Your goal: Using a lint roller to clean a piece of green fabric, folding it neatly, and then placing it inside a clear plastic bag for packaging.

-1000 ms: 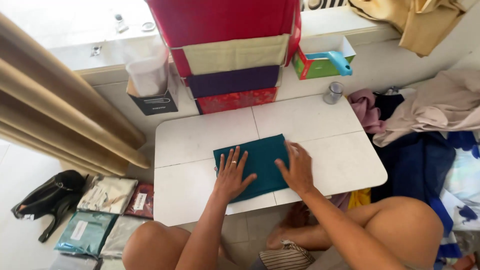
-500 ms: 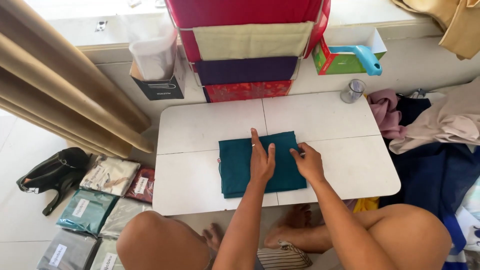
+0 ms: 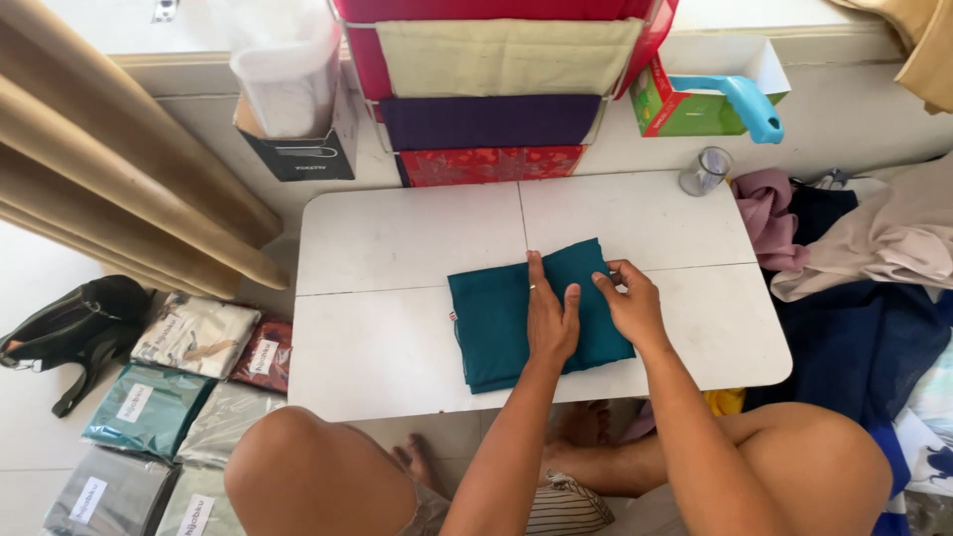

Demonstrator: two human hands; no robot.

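I note the left hand (image 3: 549, 316) flat, fingers open, on the folded teal cloth (image 3: 496, 318); right hand (image 3: 629, 304) pinches its edge — glass jar (image 3: 705, 171) (well apart) on the white table (image 3: 397, 298).

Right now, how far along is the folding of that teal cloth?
Done: teal cloth lies folded into a compact rectangle on the white table. In hand: left hand presses it flat; right hand pinches its right edge. Left: it isn't bagged like the packets on the floor.
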